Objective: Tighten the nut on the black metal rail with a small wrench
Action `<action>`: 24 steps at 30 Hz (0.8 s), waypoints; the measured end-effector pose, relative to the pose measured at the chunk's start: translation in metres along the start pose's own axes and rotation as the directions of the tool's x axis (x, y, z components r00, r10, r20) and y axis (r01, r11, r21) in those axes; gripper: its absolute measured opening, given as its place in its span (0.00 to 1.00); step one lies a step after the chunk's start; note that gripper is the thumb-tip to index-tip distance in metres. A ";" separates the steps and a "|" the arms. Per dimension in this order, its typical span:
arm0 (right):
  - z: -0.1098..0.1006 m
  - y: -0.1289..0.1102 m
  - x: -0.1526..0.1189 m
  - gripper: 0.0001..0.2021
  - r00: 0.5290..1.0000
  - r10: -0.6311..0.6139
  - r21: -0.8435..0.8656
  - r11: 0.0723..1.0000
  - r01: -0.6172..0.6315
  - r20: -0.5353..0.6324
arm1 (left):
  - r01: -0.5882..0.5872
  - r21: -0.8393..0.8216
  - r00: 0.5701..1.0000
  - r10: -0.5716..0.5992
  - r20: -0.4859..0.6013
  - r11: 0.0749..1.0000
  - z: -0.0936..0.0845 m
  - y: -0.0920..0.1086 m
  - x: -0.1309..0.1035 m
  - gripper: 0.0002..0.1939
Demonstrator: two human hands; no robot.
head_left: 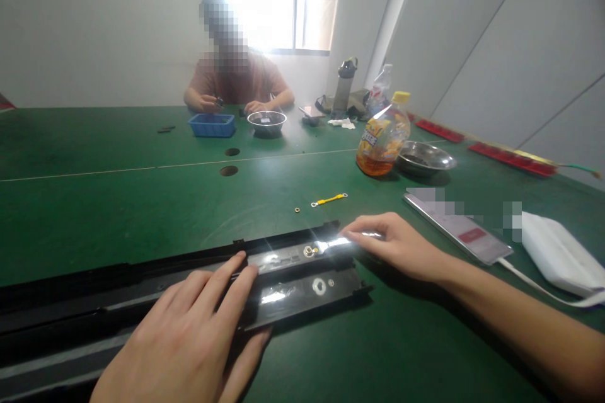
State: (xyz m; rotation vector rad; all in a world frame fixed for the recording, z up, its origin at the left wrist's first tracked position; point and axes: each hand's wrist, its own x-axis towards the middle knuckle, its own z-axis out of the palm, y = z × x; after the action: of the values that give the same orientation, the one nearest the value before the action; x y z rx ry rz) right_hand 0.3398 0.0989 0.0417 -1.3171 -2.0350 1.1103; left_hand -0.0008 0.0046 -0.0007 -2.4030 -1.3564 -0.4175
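Note:
A long black metal channel (290, 310) lies slantwise on the green table, its end pointing right. My left hand (189, 327) grips it, fingers over the top and thumb by the near edge. A nut (309, 251) sits on a stud in the channel's far strip. My right hand (390, 245) is closed on a shiny metal wrench (334, 243), whose head is at the nut; whether it fits around it is unclear. Beyond the channel lie a yellow ground wire (331, 200) with ring ends and a small loose nut (297, 210).
Right of centre stand a drink bottle (382, 138) and a steel bowl (428, 160). A phone (456, 227) with a white cable lies near my right arm. Across the table, a person (241, 82) sits behind a blue bin (212, 126) and another bowl (267, 123).

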 end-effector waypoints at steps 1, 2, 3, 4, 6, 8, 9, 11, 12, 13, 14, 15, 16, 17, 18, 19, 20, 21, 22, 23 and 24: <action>0.000 0.000 0.000 0.18 1.000 -0.003 -0.002 1.000 0.003 0.004 | -0.002 0.002 1.000 0.002 -0.001 1.000 0.000 0.000 0.000 0.34; 0.000 0.000 0.000 0.18 1.000 -0.005 -0.004 1.000 0.005 0.009 | -0.004 0.003 1.000 0.004 -0.002 1.000 0.000 0.000 0.001 0.34; 0.000 0.000 0.000 0.18 1.000 -0.007 -0.006 1.000 0.007 0.015 | -0.006 0.004 1.000 0.006 -0.001 1.000 0.000 0.001 0.001 0.34; 0.000 0.000 0.000 0.18 1.000 -0.011 -0.008 1.000 0.011 0.022 | -0.007 0.005 1.000 0.007 0.000 1.000 0.000 0.001 0.001 0.34; 0.000 0.001 0.001 0.17 0.999 -0.021 -0.010 1.000 0.021 0.033 | -0.007 0.002 1.000 0.007 0.004 1.000 0.000 0.000 0.001 0.34; 0.001 0.001 0.001 0.18 0.999 -0.027 -0.006 1.000 0.028 0.040 | 0.000 -0.002 1.000 0.000 0.010 1.000 0.000 0.000 0.001 0.34; 0.001 0.001 0.001 0.18 0.999 -0.027 -0.001 1.000 0.027 0.039 | 0.003 -0.003 1.000 -0.003 0.013 1.000 0.000 0.000 0.001 0.34; 0.001 0.002 0.001 0.19 1.000 -0.019 0.013 1.000 0.019 0.024 | 0.005 -0.005 1.000 -0.005 0.016 1.000 0.000 0.000 0.001 0.34; 0.001 0.002 0.001 0.19 1.000 -0.014 0.019 1.000 0.014 0.013 | 0.006 -0.004 1.000 -0.006 0.015 1.000 0.000 0.000 0.001 0.34; 0.001 0.002 0.001 0.20 1.000 -0.010 0.022 1.000 0.009 0.003 | 0.006 -0.004 1.000 -0.006 0.014 1.000 0.000 0.000 0.001 0.34; 0.000 0.002 0.001 0.20 1.000 -0.005 0.022 1.000 0.005 -0.004 | 0.006 -0.004 1.000 -0.006 0.011 1.000 0.000 0.000 0.001 0.34; 0.000 0.002 0.001 0.20 1.000 -0.002 0.019 1.000 0.002 -0.009 | 0.005 -0.004 1.000 -0.005 0.008 1.000 -0.001 0.000 0.000 0.34; 0.000 0.002 0.000 0.19 1.000 -0.001 0.015 1.000 0.001 -0.012 | 0.003 -0.003 1.000 -0.003 0.007 1.000 -0.001 0.000 0.000 0.34; 0.000 0.002 0.000 0.19 1.000 0.000 0.011 1.000 0.000 -0.012 | 0.003 -0.002 1.000 -0.003 0.006 1.000 -0.001 0.000 0.000 0.34; 0.000 0.002 0.000 0.19 1.000 0.000 0.008 1.000 0.000 -0.013 | 0.002 -0.001 1.000 -0.002 0.007 1.000 -0.001 0.000 0.000 0.34; 0.000 0.002 0.000 0.19 1.000 -0.001 0.007 1.000 0.001 -0.014 | 0.003 0.000 1.000 -0.003 0.010 1.000 -0.001 0.000 0.000 0.34; 0.000 0.002 0.000 0.19 1.000 -0.003 0.005 1.000 0.003 -0.013 | 0.004 0.000 1.000 -0.004 0.014 1.000 -0.001 0.000 0.000 0.34; 0.000 0.002 0.000 0.19 1.000 -0.006 0.002 1.000 0.006 -0.009 | 0.006 0.000 1.000 -0.006 0.016 1.000 -0.001 0.000 0.000 0.34; 0.000 0.002 0.000 0.19 1.000 -0.010 -0.002 1.000 0.010 -0.002 | 0.005 0.000 1.000 -0.005 0.016 1.000 -0.001 0.000 0.001 0.34; 0.000 0.001 0.000 0.18 1.000 -0.015 -0.005 1.000 0.015 0.006 | 0.002 -0.001 1.000 -0.002 0.015 1.000 -0.001 0.000 0.001 0.34; 0.001 0.001 0.000 0.18 1.000 -0.020 -0.007 1.000 0.020 0.015 | 0.000 0.000 1.000 0.000 0.010 1.000 -0.001 0.000 0.001 0.33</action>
State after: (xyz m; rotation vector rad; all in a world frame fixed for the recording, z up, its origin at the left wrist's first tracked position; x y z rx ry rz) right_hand 0.3398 0.0993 0.0405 -1.2927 -2.0606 1.1082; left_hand 0.0000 0.0050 0.0004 -2.4086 -1.3604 -0.4056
